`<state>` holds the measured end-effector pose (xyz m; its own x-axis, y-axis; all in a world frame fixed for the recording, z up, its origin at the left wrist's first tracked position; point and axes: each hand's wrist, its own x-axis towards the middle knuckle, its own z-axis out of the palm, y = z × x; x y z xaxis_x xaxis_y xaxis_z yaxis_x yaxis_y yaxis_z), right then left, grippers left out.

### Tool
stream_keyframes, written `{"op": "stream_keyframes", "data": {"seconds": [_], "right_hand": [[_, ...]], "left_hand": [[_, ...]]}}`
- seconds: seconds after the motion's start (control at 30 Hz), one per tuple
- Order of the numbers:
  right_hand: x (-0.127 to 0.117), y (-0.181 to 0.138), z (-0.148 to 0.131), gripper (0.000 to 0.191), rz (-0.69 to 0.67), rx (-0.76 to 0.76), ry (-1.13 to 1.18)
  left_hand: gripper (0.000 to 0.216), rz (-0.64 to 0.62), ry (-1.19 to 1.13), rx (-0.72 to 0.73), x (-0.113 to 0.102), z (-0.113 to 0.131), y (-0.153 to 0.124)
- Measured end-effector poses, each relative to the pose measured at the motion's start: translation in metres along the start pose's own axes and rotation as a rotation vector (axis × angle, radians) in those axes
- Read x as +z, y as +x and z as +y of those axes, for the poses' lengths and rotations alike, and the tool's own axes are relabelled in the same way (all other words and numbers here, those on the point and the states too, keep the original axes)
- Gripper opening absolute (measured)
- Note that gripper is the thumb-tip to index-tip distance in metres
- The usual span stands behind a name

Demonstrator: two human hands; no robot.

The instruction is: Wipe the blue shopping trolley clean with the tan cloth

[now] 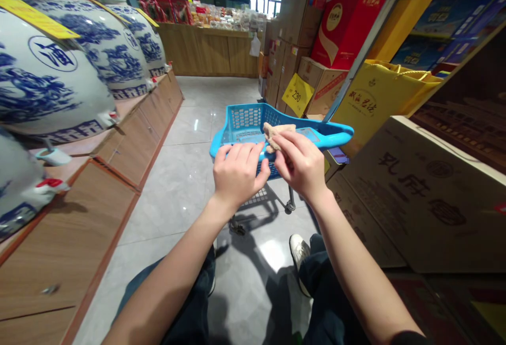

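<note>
A person's left hand point(237, 170) curled its fingers over the near side of a blue cart point(336, 133), while the right hand's point(302, 163) bent fingers pinched a beige cloth point(271, 131) just beside them.

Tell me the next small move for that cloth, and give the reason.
I'd probably slide the beige cloth a little rightward along the blue cart handle: the right grip pinches the cloth at the handle, the left grip lies over it farther left, and the handle's right end is uncovered.
</note>
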<state>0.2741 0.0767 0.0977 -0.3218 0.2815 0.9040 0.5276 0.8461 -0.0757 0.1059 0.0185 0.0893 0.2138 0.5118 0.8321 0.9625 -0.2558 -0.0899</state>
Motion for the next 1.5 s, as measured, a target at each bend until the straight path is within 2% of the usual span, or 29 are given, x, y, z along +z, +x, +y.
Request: {"op": "stream_keyframes", "data": {"seconds": [0.13,0.2,0.37,0.47,0.6,0.7,0.83,0.9,1.03,1.13,1.27,1.37,1.5], "right_hand": [[-0.010,0.000,0.021,0.026,0.099,0.184,-0.077],[-0.010,-0.001,0.020,0.025,0.128,0.223,-0.125],[0.006,-0.004,-0.007,0.029,0.084,0.081,-0.076],[0.007,-0.003,-0.004,0.028,0.057,-0.004,-0.052],[-0.004,0.001,0.019,0.025,0.134,0.114,-0.047],[-0.004,0.001,0.015,0.026,0.157,0.170,-0.082],[0.008,-0.002,-0.008,0.028,0.085,0.033,-0.059],[0.011,-0.003,-0.008,0.029,0.049,-0.030,-0.017],[0.003,0.000,0.010,0.029,0.090,0.054,0.017],[0.001,0.000,0.011,0.028,0.146,0.114,-0.025],[0.010,-0.004,-0.008,0.029,0.133,0.020,-0.037],[0.009,-0.003,-0.004,0.029,0.086,-0.041,-0.028],[-0.001,-0.001,0.019,0.028,0.144,0.132,-0.043]], "left_hand": [[0.033,0.002,-0.006,0.012,-0.001,0.000,0.001],[0.032,0.007,-0.008,0.006,0.000,0.001,0.001],[0.032,0.007,0.005,-0.005,0.000,0.001,0.001],[0.032,0.014,0.016,0.009,-0.001,0.000,0.001],[0.032,0.010,0.013,0.017,-0.002,0.000,0.000],[0.033,-0.004,-0.007,-0.008,-0.001,0.002,0.000],[0.031,0.018,0.006,0.000,0.000,0.002,0.000],[0.032,0.000,0.003,-0.004,0.000,0.002,0.000],[0.034,-0.027,-0.020,-0.010,-0.001,0.001,0.000],[0.034,-0.010,-0.005,0.004,-0.001,0.002,0.000],[0.033,-0.028,0.000,-0.012,0.000,0.002,0.001],[0.033,-0.023,-0.005,-0.011,-0.001,0.001,0.000],[0.036,-0.049,-0.042,-0.026,-0.001,0.001,0.000]]}}
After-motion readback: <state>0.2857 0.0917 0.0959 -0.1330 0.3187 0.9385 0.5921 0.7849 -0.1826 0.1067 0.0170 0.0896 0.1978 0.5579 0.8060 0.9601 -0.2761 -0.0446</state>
